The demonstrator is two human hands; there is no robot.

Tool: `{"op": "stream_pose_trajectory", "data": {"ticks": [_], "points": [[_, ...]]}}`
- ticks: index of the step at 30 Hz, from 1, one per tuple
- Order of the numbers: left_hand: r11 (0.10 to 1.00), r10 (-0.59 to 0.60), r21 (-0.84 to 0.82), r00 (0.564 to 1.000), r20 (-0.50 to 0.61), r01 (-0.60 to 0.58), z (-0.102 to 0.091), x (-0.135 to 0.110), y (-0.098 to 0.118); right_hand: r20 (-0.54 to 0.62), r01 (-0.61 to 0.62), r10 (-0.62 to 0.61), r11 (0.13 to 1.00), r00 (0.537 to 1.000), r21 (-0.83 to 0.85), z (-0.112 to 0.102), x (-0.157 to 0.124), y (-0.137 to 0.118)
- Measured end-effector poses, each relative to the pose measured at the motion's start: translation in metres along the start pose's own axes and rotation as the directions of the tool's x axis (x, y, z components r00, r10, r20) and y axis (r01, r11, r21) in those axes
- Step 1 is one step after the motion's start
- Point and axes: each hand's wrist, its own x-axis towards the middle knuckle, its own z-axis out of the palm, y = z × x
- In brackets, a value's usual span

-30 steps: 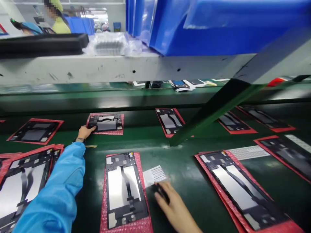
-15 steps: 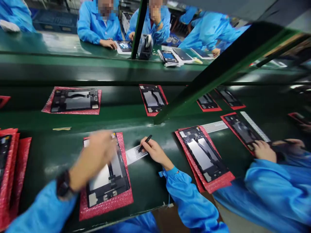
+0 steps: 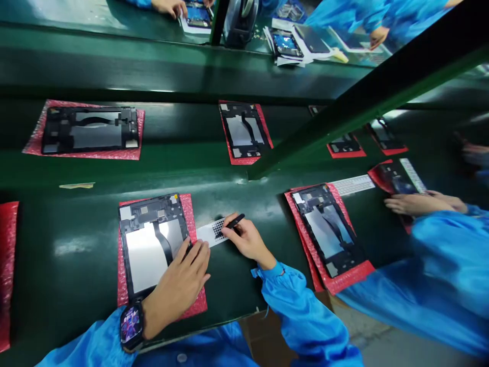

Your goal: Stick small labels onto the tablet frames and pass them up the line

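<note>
A black tablet frame (image 3: 151, 239) with a silver panel lies on a red bubble-wrap mat (image 3: 194, 300) on the green bench right in front of me. My left hand (image 3: 179, 283), with a smartwatch on its wrist, lies flat on the frame's lower right corner, fingers stretched out. My right hand (image 3: 246, 239) is closed on black tweezers (image 3: 233, 222), whose tip touches a small white perforated sheet (image 3: 211, 233) beside the frame.
Other frames on red mats lie on the belt: far left (image 3: 89, 130), centre (image 3: 244, 131), right (image 3: 328, 234). A green slanted strut (image 3: 344, 107) crosses the upper right. A co-worker's hands (image 3: 420, 203) rest at the right. Phones and people's hands are across the bench.
My view has tilted down and nearer. My left hand, blurred in motion over the frame before, now rests flat on its lower right corner. The right hand stays at the white sheet with the tweezers.
</note>
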Motion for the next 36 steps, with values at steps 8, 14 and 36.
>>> {"op": "stream_pose_trajectory", "data": {"ticks": [8,14,36], "points": [[0.999,0.029,0.015,1.0,0.006,-0.029,0.007,0.006,-0.007,-0.004,-0.117,0.119,0.98,0.993,0.163,-0.004,0.011,-0.008],[0.996,0.094,0.002,0.996,-0.006,-0.094,0.01,0.007,-0.011,-0.06,-0.118,0.138,0.958,0.989,0.26,-0.008,-0.006,-0.028],[0.955,-0.296,-0.13,0.868,-0.398,0.266,0.034,0.003,-0.106,-0.01,0.106,-0.108,0.953,0.994,0.284,0.067,0.103,0.014]]}}
